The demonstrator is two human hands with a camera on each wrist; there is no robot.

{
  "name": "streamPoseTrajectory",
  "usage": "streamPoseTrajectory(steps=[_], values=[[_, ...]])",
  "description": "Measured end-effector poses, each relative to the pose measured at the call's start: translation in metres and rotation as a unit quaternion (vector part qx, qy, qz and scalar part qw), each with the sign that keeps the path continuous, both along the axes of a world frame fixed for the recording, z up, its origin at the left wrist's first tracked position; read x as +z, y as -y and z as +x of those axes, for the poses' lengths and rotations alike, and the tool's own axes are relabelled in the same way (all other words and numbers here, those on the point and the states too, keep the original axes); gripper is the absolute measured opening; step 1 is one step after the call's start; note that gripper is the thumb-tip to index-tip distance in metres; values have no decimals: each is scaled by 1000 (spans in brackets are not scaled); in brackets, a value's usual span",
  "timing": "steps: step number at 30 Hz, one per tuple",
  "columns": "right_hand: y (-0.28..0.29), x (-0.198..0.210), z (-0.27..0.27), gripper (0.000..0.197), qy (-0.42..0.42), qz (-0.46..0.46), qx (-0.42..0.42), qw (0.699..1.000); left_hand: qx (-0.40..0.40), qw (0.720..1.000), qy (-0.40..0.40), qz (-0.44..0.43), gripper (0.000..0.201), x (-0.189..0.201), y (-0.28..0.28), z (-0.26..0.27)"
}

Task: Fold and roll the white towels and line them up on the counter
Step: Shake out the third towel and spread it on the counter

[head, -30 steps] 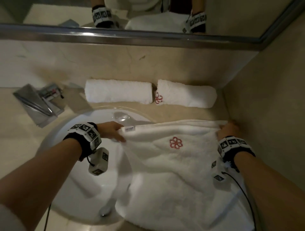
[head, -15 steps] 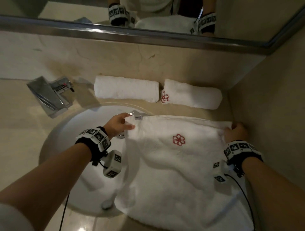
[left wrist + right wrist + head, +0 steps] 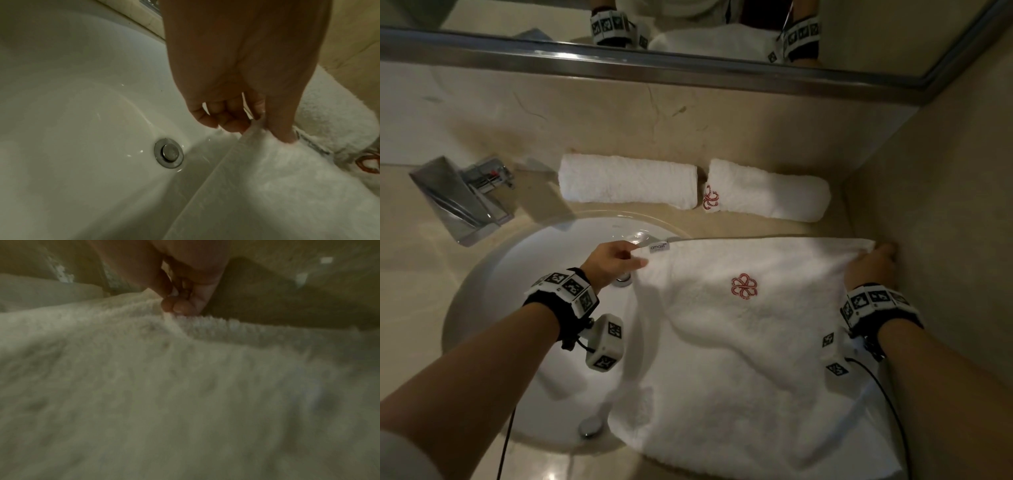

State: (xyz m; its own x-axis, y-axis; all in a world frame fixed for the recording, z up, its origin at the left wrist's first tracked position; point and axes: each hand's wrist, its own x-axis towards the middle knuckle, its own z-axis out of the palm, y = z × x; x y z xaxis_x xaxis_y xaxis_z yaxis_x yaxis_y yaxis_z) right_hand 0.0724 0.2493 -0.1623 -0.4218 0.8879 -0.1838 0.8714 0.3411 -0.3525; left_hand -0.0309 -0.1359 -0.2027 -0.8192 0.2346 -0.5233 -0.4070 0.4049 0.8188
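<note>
Left hand [image 3: 613,262] and right hand [image 3: 870,265] each pinch a far corner of the towel [image 3: 750,325], spreading it flat; folding comes next.

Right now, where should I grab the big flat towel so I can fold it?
Grab the flat towel by its two far corners, coming from above, as the left hand and right hand do. That far edge lies straight, so pinching both corners probably keeps it even.

Towel [image 3: 739,342] cut off at bottom edge; right wrist view blurred.
</note>
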Motion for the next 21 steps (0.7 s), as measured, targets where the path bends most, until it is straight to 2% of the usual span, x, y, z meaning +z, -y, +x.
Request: streamPoseTrajectory(steps=[6, 11, 16, 21], values=[[-2, -1, -1, 28, 20, -7, 49, 999, 69, 996, -48, -4, 15, -7, -6, -2], [-1, -9, -7, 34, 10, -53, 107, 993, 105, 991, -78, -26, 18, -9, -7, -5], [-7, -7, -10, 28, -38, -108, 97, 989, 104, 993, -52, 4, 18, -10, -8, -8], [-11, -3, -17, 34, -47, -177, 65, 981, 42, 995, 12, 90, 12, 0, -4, -5]])
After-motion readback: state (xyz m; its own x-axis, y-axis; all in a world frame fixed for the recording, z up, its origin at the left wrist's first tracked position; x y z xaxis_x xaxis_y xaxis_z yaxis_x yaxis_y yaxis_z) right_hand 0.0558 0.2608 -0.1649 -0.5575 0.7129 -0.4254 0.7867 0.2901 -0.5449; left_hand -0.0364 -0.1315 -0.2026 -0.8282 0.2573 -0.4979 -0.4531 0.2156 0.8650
